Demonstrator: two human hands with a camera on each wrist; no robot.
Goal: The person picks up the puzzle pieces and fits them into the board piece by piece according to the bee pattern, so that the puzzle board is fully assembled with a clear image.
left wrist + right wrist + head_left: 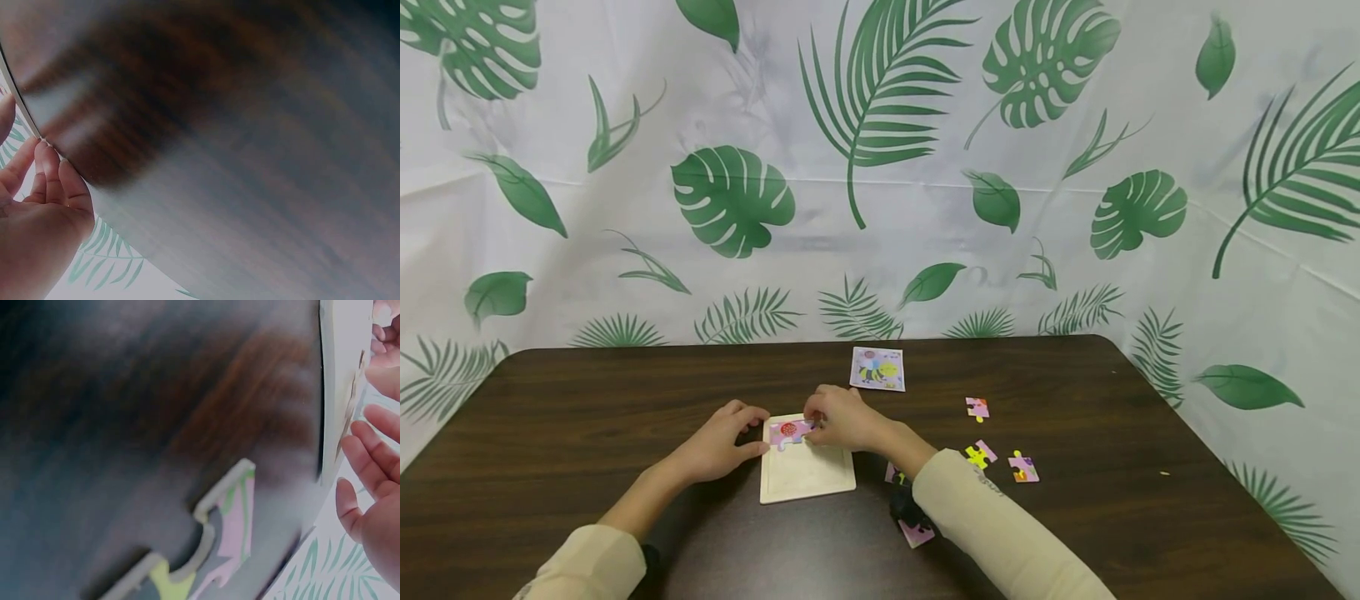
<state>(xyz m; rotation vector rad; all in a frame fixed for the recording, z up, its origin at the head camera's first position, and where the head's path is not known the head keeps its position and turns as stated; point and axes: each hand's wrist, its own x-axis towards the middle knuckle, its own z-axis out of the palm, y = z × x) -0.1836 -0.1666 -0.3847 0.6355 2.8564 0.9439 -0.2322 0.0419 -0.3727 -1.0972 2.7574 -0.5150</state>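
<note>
A pale wooden puzzle tray [808, 475] lies on the table, with pink puzzle pieces [784, 432] along its far side, one bearing a red round shape. My left hand [718, 442] rests at the tray's left edge, thumb and fingertips touching it; the left wrist view shows its fingers [53, 178] bent against the edge. Over the tray's far right part, my right hand [846, 421] pinches a puzzle piece, mostly hidden by the fingers. In the right wrist view the right hand [381, 487] is cut off by the frame, beside the tray's raised edge [337, 381].
A bee picture card [877, 369] lies behind the tray. Loose puzzle pieces lie to the right: a pink-red one [977, 407], a yellow one [979, 455] and a pink-orange one [1023, 468]. Another piece [916, 534] lies near the right forearm. A leaf-patterned cloth [880, 250] hangs behind the table.
</note>
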